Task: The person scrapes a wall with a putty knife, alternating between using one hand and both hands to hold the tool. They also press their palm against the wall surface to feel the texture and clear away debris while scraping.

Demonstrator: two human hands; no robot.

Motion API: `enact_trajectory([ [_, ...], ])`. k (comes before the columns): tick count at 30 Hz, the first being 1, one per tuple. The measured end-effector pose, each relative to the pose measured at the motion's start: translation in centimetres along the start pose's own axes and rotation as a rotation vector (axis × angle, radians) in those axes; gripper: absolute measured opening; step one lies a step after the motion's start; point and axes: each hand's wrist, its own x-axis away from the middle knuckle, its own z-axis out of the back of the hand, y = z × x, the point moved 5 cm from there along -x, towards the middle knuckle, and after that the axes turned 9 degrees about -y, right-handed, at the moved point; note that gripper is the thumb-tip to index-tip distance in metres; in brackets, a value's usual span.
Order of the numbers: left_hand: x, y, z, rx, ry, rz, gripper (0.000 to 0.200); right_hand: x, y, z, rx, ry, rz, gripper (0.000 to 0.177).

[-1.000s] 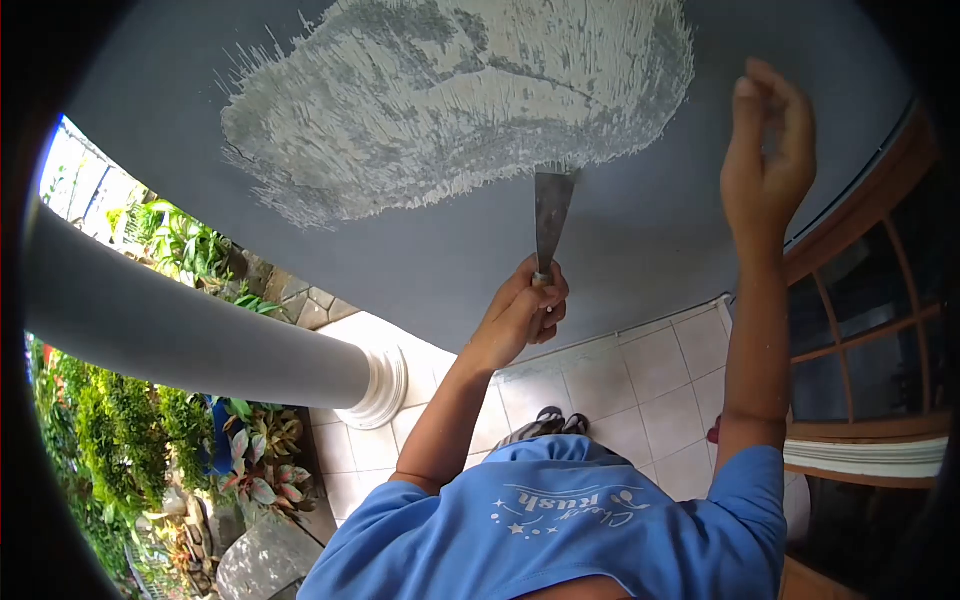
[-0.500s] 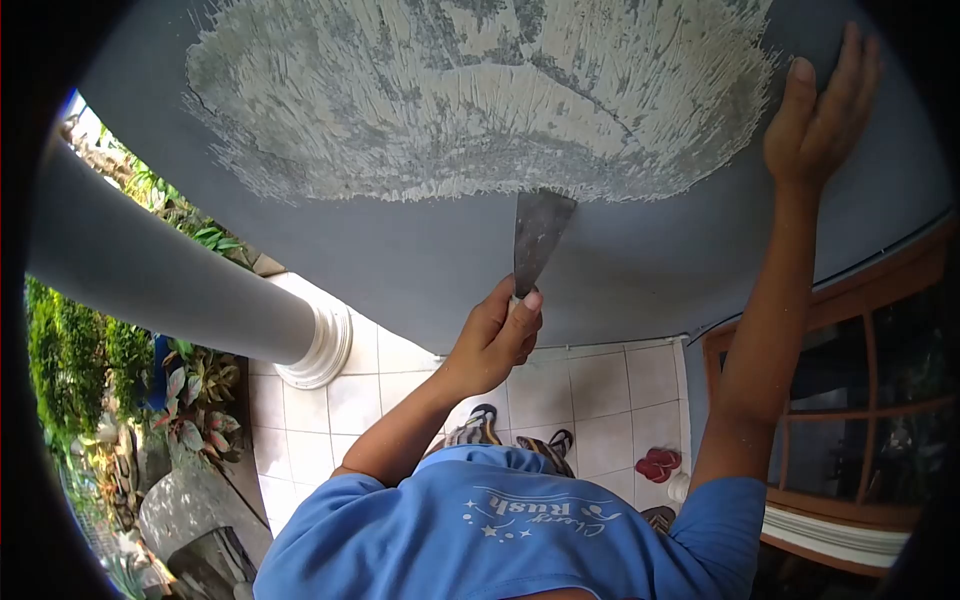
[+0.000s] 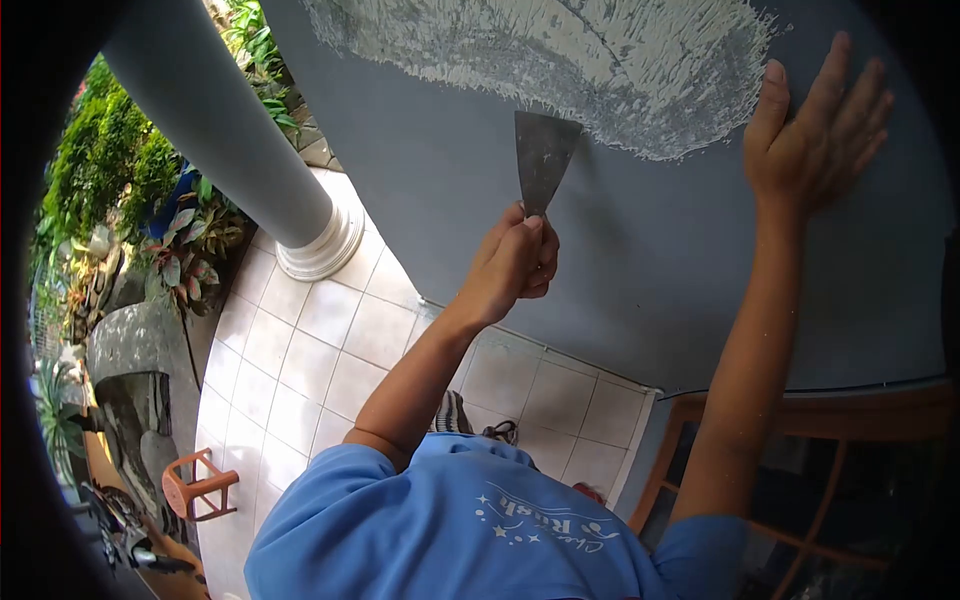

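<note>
Here's the left hand point(image 3: 512, 258), fingers curled snugly around the handle of the scraper point(image 3: 546, 158), thumb pressed up near the foot of the blade. The metal fans out above the fist, wide edge uppermost, right at the lower border of the rough, pale patch point(image 3: 580, 60) on the grey wall point(image 3: 430, 170). Whether that edge actually bites the surface, I can't tell from this angle. A soft shadow falls on the wall just right of the blade.

Over to the right hand point(image 3: 812, 145): it's bare, fingers spread wide, thumb standing apart, palm turned to the wall just beside the patch's right end. Is it pressing there? Contact is hard to judge. Its arm stretches long from the sleeve of a blue shirt point(image 3: 420, 530) with white lettering across it.

Down below, pale floor tiles point(image 3: 310, 325), and a shoe point(image 3: 500, 432) peeking out past the shirt. Off to the left, a grey column point(image 3: 220, 130) slants into its white ringed base point(image 3: 320, 245), with leafy plants point(image 3: 125, 135) beyond and an orange stool point(image 3: 205, 485) lower down, well apart from both hands. Bottom right, a brown-framed window point(image 3: 815, 510) sits behind the right arm.
</note>
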Motion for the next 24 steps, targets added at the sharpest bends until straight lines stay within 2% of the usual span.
enact_trajectory([
  [3, -0.5, -0.6, -0.7, -0.081, 0.037, -0.165, 0.03, 0.1, 0.1, 0.0, 0.007, 0.037, 0.012, 0.067],
  [5, -0.5, -0.9, -0.9, -0.133, 0.079, -0.178, 0.034, 0.1, 0.3, -0.1, 0.017, 0.065, 0.023, 0.066],
  [7, 0.2, -0.3, -1.2, -0.213, 0.158, -0.086, 0.038, 0.2, 0.3, -0.2, 0.021, 0.085, 0.033, 0.066],
  [10, 0.6, -0.2, -1.6, -0.211, 0.159, -0.064, 0.034, 0.2, 0.6, -0.3, 0.032, 0.108, 0.044, 0.065],
  [16, 1.2, 0.1, -1.4, -0.651, 0.29, -0.071, 0.025, 0.2, 0.7, -0.5, 0.028, 0.13, 0.065, 0.064],
  [20, 1.1, 0.3, -1.3, -0.768, 0.305, -0.073, 0.027, 0.3, 1.3, -0.9, 0.211, 0.146, 0.139, 0.06],
  [22, 1.0, 0.8, -1.4, -0.904, 0.321, -0.126, 0.027, 0.3, 1.3, -0.9, 0.208, 0.154, 0.138, 0.059],
  [24, 0.8, 1.5, -1.2, -0.969, 0.357, -0.087, 0.027, 0.2, 1.1, -0.9, 0.194, 0.158, 0.133, 0.059],
])
